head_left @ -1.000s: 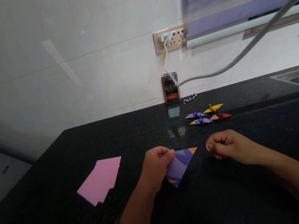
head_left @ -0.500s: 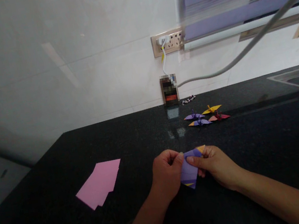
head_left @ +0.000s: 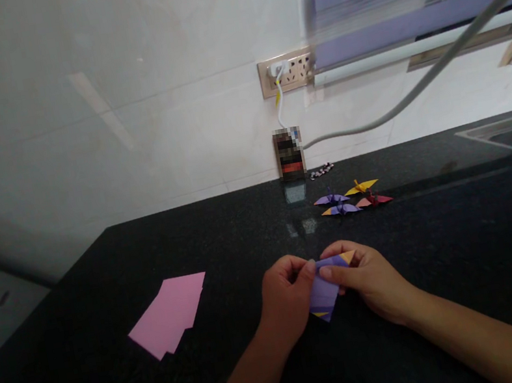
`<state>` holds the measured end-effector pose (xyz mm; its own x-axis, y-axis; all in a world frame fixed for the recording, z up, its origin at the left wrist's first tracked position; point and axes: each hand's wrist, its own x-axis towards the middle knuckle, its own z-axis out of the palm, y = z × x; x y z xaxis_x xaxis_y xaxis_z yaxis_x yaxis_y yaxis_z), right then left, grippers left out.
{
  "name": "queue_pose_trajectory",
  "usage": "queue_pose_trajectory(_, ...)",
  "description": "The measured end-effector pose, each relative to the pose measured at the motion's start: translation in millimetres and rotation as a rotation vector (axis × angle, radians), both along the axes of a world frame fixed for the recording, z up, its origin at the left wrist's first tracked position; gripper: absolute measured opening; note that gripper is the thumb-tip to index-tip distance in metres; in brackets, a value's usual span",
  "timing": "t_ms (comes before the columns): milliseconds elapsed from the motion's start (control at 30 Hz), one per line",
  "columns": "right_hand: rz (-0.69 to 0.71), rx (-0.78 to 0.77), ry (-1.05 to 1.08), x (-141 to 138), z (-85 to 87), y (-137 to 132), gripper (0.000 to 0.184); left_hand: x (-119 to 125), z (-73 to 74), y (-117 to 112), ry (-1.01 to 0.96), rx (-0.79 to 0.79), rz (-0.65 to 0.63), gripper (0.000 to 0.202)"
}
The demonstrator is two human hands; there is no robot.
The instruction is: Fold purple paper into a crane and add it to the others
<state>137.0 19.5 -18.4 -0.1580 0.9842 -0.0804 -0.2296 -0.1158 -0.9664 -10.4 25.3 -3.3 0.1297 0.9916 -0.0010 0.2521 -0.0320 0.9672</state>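
Note:
Between my two hands is a folded piece of purple origami paper (head_left: 324,292) with yellow-orange corners. My left hand (head_left: 288,295) pinches its left edge between thumb and fingers. From the other side my right hand (head_left: 367,277) grips it, thumb flat on the front face and fingers behind. Part of the paper's right side is hidden by that hand. Beyond my hands, folded paper cranes stand on the dark counter: a yellow crane (head_left: 362,187), a red crane (head_left: 374,199) and two purple ones, the nearer purple crane (head_left: 341,209) having an orange wing tip.
Pink paper sheets (head_left: 171,315) lie on the black countertop (head_left: 82,301) to the left. A pixelated object (head_left: 290,154) leans at the wall below the socket (head_left: 287,72). A beaded string (head_left: 322,171) lies beside it. A grey cable (head_left: 399,107) crosses at right, above a sink edge (head_left: 497,126).
My right hand's fingers have shifted; its index finger now shows raised behind the paper's top edge. The paper's lower tip has moved slightly left. My left hand keeps its pinch.

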Motion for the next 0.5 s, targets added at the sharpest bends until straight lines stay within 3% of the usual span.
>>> queue_pose_trajectory(167,-0.043,-0.008,-0.01,-2,0.0,-1,0.016,2,-3.2,-2,0.023,0.02,-0.032,0.023)
queue_pose_trajectory(400,-0.092,-0.024,-0.01,4,4.5,5,0.032,0,0.5,0,-0.049,-0.04,0.018,0.023)
queue_pose_trajectory(500,-0.179,-0.055,0.043,9,4.3,9,0.034,-2,2.3,2,-0.091,-0.056,0.063,0.023)
